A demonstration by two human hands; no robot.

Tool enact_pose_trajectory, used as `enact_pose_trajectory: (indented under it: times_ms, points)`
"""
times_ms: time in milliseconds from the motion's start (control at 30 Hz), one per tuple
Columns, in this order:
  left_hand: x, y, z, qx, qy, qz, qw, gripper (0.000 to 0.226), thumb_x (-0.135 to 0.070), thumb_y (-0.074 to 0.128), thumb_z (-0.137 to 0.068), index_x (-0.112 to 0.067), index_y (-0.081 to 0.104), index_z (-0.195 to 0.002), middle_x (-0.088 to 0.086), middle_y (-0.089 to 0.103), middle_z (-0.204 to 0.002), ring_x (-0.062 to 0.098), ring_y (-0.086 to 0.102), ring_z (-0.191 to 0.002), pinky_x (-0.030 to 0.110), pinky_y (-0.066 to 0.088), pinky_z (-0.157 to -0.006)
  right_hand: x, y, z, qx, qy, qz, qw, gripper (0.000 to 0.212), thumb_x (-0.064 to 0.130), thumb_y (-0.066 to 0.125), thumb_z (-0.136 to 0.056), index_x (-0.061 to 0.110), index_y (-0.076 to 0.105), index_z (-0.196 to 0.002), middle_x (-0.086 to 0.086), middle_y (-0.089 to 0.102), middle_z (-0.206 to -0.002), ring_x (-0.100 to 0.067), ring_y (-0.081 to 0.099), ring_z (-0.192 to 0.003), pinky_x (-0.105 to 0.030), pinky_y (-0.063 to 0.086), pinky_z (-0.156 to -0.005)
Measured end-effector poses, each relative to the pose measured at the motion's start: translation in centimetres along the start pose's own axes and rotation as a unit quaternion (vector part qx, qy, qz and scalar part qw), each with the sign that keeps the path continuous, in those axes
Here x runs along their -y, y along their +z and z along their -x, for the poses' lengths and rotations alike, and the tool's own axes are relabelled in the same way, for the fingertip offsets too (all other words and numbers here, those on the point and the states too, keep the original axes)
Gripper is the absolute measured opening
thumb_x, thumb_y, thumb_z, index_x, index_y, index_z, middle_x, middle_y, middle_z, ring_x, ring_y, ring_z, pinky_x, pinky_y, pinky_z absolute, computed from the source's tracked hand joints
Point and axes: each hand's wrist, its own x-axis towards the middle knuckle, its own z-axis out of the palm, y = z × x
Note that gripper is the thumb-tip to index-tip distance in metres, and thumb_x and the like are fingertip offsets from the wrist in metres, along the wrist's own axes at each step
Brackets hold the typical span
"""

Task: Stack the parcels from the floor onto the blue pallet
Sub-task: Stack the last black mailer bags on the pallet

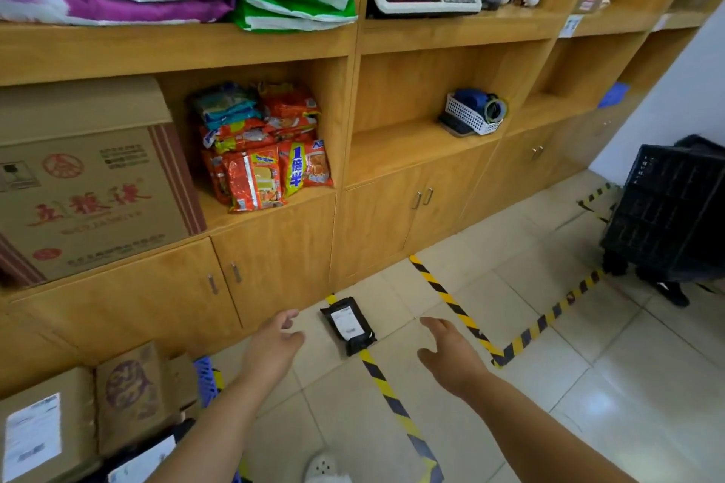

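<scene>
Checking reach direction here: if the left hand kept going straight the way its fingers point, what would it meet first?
Probably the black parcel on the floor; the left hand points up and right toward it, though depth is unclear.

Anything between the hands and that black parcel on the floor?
Nothing visible. The black parcel lies on bare floor tile over the striped tape, by the cabinet base. The left hand and right hand hover open on either side of it, with only open floor between them and it.

A flat black parcel (347, 325) (white label up) lies on the tiled floor across striped tape.
</scene>
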Motion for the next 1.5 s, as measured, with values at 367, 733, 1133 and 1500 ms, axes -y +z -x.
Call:
enact_pose_trajectory:
  times_ms: [367,733,1133,1500]
  points:
    - [-8.6,3.6,-14.1,0.01,-0.009,0.016,1.0,0.045,-0.013,0.055,-0.091,-0.013,0.047,-0.136,0.008,0.051,-0.135,0.021,0.05,-0.121,0.027,0.038,-0.092,-1.5,-6.1,-14.4,0.029,0.007,0.003,1.0,0.055,0.024,0.048,-0.097,0.019,0.028,-0.147,0.001,0.031,-0.151,-0.016,0.034,-0.137,-0.025,0.034,-0.106]
    - [-10.3,10.8,-19.7,-0.085,-0.141,0.121,0.979,0.046,-0.036,0.061,-0.079,-0.024,0.057,-0.123,0.002,0.059,-0.119,0.019,0.059,-0.1,0.036,0.048,-0.089,-7.1,-7.8,-29.0,0.164,-0.023,0.031,0.986,0.053,0.021,0.049,-0.095,0.02,0.032,-0.145,-0.002,0.039,-0.144,-0.017,0.044,-0.129,-0.025,0.039,-0.099]
    - [-3.8,24.1,-26.9,-0.223,-0.258,0.263,0.902,0.034,-0.016,0.066,-0.086,-0.027,0.059,-0.117,-0.002,0.062,-0.111,0.003,0.059,-0.089,0.014,0.042,-0.071,-15.2,1.7,-44.9,0.272,-0.016,0.053,0.961,0.041,0.018,0.049,-0.094,0.024,0.047,-0.135,0.002,0.049,-0.139,-0.013,0.05,-0.123,-0.025,0.042,-0.101]
    - [14.5,35.3,-38.1,-0.234,-0.306,0.263,0.885,0.033,-0.012,0.064,-0.087,-0.019,0.059,-0.119,0.0,0.063,-0.108,-0.003,0.057,-0.083,0.004,0.041,-0.061,-23.1,25.0,-58.9,0.305,0.051,0.034,0.95,0.035,0.015,0.05,-0.091,0.018,0.057,-0.125,0.001,0.058,-0.122,-0.014,0.054,-0.099,-0.02,0.04,-0.079]
